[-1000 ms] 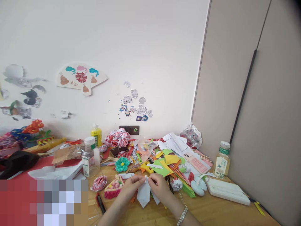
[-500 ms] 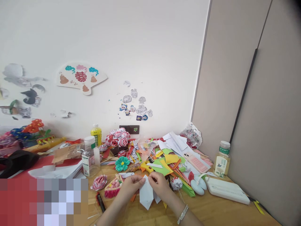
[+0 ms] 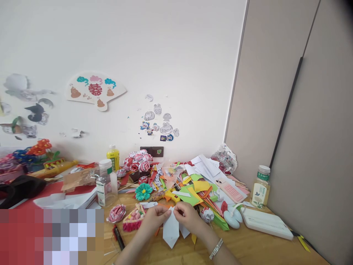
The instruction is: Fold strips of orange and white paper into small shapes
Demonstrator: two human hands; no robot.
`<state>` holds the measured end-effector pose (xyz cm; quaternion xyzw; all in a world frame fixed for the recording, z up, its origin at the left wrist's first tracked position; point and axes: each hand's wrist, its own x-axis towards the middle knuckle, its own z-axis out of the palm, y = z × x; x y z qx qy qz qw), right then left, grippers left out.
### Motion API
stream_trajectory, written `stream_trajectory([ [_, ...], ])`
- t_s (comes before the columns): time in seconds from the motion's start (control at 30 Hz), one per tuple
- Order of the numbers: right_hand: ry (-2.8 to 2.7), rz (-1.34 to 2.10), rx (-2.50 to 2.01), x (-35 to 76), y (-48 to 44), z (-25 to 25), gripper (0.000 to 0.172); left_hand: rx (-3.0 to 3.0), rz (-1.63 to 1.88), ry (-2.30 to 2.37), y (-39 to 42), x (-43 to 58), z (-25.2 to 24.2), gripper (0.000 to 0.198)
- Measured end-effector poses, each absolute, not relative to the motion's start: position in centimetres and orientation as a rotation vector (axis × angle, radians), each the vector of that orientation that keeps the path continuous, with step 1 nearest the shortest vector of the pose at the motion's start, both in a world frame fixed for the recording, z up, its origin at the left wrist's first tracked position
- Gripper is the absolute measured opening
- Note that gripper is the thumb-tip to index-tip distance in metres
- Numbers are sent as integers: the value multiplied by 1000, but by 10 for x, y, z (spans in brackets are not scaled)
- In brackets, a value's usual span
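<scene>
Between my two hands hangs a piece of folded white paper (image 3: pixel 171 232), its pointed end downward over the wooden table (image 3: pixel 154 254). My left hand (image 3: pixel 156 215) pinches its upper left edge between thumb and fingers. My right hand (image 3: pixel 186 216), closed as well, grips the top right of the same paper, and a second white flap shows below that hand. Left of my left hand sits a heart-shaped box (image 3: pixel 134 219) with pink trim and small round pieces inside. A crumpled white paper flower (image 3: pixel 207 215) lies just right of my right hand.
Coloured paper scraps (image 3: pixel 193 191) heap up behind my hands, with a yellow glue gun (image 3: pixel 172 195) among them. A black pen (image 3: pixel 118 236) lies left. Bottles (image 3: pixel 260 187) stand on both sides. A white rectangular device (image 3: pixel 266 222) rests at the right.
The white paper's lower point has shifted slightly down and left. Both hands keep their pinch on it, nearly in place.
</scene>
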<state>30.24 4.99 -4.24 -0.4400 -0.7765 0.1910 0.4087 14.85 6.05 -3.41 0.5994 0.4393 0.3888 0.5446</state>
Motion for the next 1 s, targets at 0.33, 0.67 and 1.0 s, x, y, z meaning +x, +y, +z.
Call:
stream_trajectory([
  [0.33,-1985,393,-1139,300,49,-46,17,1560,906,1055,57,149,-32,36],
  [0.67,-2085,283,-1185,299,48,-47,20,1589,823,1080,50,149,-22,40],
  [1.0,-2108,273,-1175,298,47,-47,23,1712,891,1061,57,149,-29,37],
])
